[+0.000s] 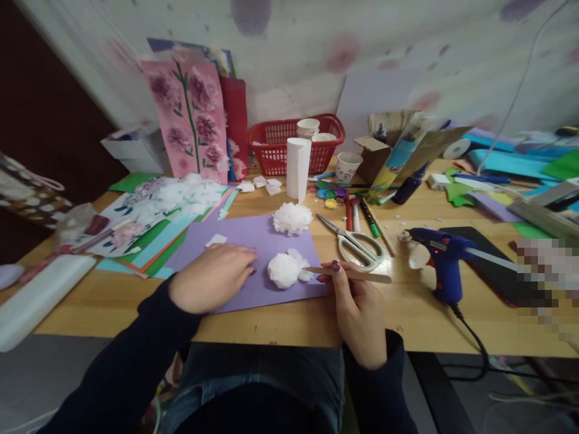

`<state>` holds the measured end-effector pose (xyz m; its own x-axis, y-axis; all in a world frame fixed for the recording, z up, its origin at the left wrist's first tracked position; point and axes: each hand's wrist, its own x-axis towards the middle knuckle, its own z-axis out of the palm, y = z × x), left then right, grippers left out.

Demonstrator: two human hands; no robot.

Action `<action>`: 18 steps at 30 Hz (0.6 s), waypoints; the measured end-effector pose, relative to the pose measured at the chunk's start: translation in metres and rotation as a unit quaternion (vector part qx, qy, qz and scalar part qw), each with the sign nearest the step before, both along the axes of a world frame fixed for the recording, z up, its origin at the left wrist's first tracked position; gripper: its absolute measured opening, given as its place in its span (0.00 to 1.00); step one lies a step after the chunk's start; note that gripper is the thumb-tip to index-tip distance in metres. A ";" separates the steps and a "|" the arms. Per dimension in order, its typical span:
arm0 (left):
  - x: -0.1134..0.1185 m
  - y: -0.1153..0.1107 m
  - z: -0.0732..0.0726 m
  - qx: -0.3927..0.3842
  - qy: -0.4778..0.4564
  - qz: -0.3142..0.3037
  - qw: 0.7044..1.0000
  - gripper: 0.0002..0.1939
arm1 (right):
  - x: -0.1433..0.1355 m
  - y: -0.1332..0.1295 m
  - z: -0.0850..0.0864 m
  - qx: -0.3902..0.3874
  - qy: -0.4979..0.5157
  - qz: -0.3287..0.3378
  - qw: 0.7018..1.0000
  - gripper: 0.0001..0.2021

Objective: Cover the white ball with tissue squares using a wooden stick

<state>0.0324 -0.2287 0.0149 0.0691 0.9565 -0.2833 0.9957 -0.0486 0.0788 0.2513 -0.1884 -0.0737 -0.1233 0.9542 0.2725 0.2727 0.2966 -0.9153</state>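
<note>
My right hand (359, 307) pinches a flat wooden craft stick (368, 276) between thumb and fingers. The stick's left tip meets small white tissue petals (302, 265) beside a rounded white tissue-paper ball (283, 270). Both lie on a sheet of purple paper (246, 232). My left hand (217, 274) rests palm down over the left part of that sheet, its fingers extended and slightly bent, with no held object visible. Just above its knuckles is a small white paper square (216, 240). A ruffled white paper flower (292, 218) sits at the sheet's upper edge.
Scissors (359, 247) and a blue glue gun (441, 256) with its cord lie to the right. Behind stand a white paper roll (298, 170), a red basket (271, 150) and a paper cup (347, 167). Crumpled white tissue (181, 196) covers papers at left.
</note>
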 end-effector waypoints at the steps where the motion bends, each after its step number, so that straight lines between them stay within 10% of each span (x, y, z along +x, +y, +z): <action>1: 0.000 -0.005 -0.004 -0.013 0.004 0.002 1.000 0.17 | 0.000 0.000 0.000 0.002 -0.001 0.004 1.000 0.16; 12: -0.008 -0.016 -0.010 -0.003 -0.085 0.032 0.996 0.20 | 0.001 -0.002 0.006 -0.038 0.078 -0.072 0.994 0.20; 18: -0.060 -0.015 -0.011 0.165 -0.115 0.266 0.943 0.14 | 0.002 -0.001 0.005 -0.053 0.072 -0.089 0.992 0.22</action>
